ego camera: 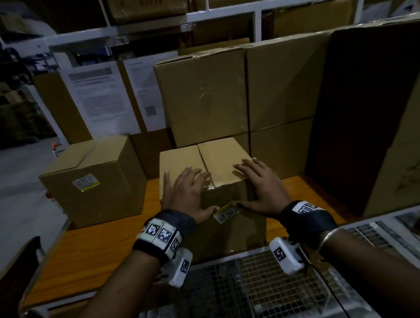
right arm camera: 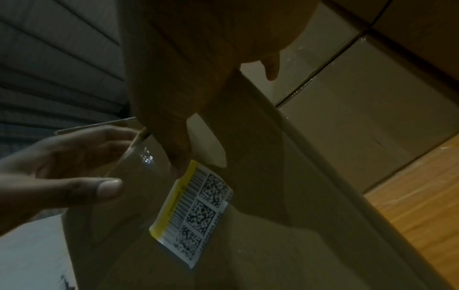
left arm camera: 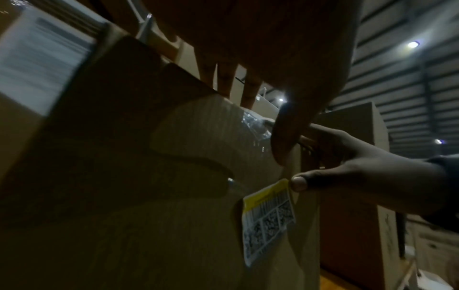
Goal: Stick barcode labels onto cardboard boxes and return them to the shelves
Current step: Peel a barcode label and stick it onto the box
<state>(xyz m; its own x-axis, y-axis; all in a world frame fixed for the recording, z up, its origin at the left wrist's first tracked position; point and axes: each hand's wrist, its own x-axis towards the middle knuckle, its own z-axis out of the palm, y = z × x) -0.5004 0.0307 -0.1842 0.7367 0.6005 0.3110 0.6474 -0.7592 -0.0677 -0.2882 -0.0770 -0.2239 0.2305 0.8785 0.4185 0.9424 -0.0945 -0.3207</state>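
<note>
1. A white and yellow barcode label is stuck on the near face of a small brown cardboard box standing on the orange wooden shelf board.
2. The left hand and right hand lie flat with fingers spread on the box top; the right thumb touches the label's edge.
3. Behind stand bigger stacked cartons.

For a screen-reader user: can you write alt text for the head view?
Two open hands, left hand and right hand, rest on a cardboard box whose near face carries a yellow-edged barcode label. It sits on a wooden shelf, with a labelled box to its left.
</note>
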